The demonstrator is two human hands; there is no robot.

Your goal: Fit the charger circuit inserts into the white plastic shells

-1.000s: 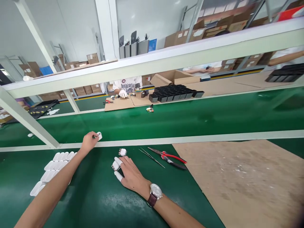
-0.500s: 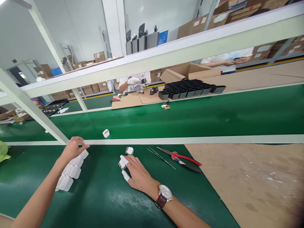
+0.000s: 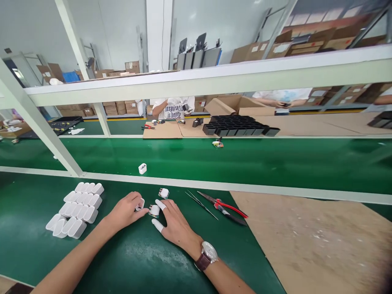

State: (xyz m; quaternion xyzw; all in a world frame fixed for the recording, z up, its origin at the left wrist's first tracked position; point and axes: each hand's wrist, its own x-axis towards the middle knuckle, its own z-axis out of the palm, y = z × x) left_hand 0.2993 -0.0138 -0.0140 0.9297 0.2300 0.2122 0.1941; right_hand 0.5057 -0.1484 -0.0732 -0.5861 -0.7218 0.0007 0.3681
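Note:
My left hand (image 3: 128,210) is closed on a small white plastic casing (image 3: 140,205), its open end with a dark slot turned toward the right. Just right of it, a small circuit board with a white block (image 3: 154,210) lies on the green bench. My right hand (image 3: 177,224) rests beside that board, thumb and index finger apart in white finger cots, the index tip at the board's edge. Whether it touches the board I cannot tell. A second circuit board (image 3: 163,193) lies just behind. Several white casings (image 3: 80,205) stand in rows left of my left hand.
Tweezers (image 3: 202,205) and red-and-black pliers (image 3: 225,207) lie right of my hands, near a brown board (image 3: 306,232). Beyond a pale rail (image 3: 183,183), a single white casing (image 3: 142,168) sits on the green belt (image 3: 260,163). Black trays (image 3: 239,125) and co-workers are farther back.
My left hand has come right from the rows of casings, and a white casing now shows in its fingers. My right hand stays by the same circuit board. The view has tilted and shifted.

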